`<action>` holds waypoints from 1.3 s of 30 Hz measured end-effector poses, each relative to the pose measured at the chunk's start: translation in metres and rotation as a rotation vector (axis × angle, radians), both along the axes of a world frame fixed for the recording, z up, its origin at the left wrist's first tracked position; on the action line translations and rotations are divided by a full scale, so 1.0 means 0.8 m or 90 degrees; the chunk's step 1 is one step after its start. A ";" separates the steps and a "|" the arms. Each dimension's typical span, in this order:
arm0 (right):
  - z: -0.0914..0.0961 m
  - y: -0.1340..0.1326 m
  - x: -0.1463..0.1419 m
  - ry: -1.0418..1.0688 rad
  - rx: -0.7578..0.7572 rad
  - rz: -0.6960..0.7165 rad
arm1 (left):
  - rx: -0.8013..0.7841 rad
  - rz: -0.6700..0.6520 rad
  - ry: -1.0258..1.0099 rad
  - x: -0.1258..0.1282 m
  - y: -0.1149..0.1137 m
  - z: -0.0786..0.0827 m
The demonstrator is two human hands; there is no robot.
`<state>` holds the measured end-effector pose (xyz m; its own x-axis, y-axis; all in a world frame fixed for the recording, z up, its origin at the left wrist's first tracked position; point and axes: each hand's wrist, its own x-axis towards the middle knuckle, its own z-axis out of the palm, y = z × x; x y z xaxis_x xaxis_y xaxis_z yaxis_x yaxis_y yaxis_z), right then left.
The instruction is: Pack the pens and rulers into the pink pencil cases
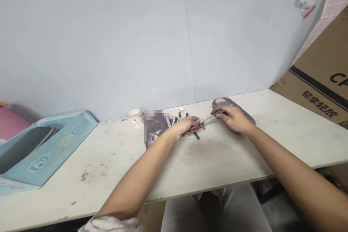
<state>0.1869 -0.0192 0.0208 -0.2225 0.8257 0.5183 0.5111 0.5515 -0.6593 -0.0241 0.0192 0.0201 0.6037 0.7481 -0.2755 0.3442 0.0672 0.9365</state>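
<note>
A slim pink-and-white pen (207,118) spans the gap between my two hands above the table. My left hand (187,126) is closed around its left end, where a pinkish part shows between the fingers. The other end is pinched by my right hand (230,116), thumb against fingers. Below and behind my left hand, several dark sticks (196,135) lie loose, partly covered by it. To their left is a dark case with pink patterning (152,138), blurred in part and overlapped by my left forearm. A similar rounded case (246,115) lies behind my right hand, which hides part of it.
A white cup-like container (134,113) stands near the wall (136,43). A light-blue open box (58,146) with a dark object in it sits at the left. At the right leans a large cardboard box (320,76). The pale table (217,166) has dark smudges.
</note>
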 end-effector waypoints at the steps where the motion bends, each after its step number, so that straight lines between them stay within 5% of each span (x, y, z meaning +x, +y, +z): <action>1: 0.001 -0.001 -0.002 -0.018 -0.009 -0.001 | 0.009 0.000 0.008 0.001 0.000 -0.001; 7: -0.011 -0.001 -0.015 -0.141 -0.101 -0.177 | 0.231 0.071 0.067 0.002 0.010 -0.009; 10: -0.019 -0.002 -0.016 -0.145 -0.110 -0.139 | 0.328 0.083 0.121 -0.001 0.016 -0.008; 15: -0.024 -0.004 -0.015 -0.202 0.027 -0.142 | 0.402 0.064 0.199 0.000 0.009 -0.002; 19: -0.025 -0.001 -0.023 -0.221 -0.088 -0.215 | 0.582 0.065 0.274 0.004 0.007 -0.001; 24: -0.025 -0.002 -0.019 -0.072 -0.119 -0.091 | 0.636 0.051 0.323 0.002 0.015 -0.004; 29: -0.041 0.002 -0.018 -0.139 -0.169 -0.132 | 0.755 -0.068 0.378 -0.001 0.024 -0.013; 34: -0.055 0.007 -0.078 -0.350 -0.237 -0.182 | 0.846 -0.244 0.517 0.009 0.051 -0.032; 37: -0.046 0.015 -0.088 -0.435 -0.223 -0.194 | 0.844 -0.262 0.517 0.010 0.063 -0.031; 39: -0.038 0.019 -0.062 -0.440 -0.186 -0.238 | 0.834 -0.214 0.515 -0.001 0.066 -0.022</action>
<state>0.1375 -0.0038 -0.0097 -0.0964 0.9881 0.1196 0.9677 0.1211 -0.2210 -0.0249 0.0716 0.0025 0.8044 0.5835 0.1119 0.5942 -0.7899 -0.1516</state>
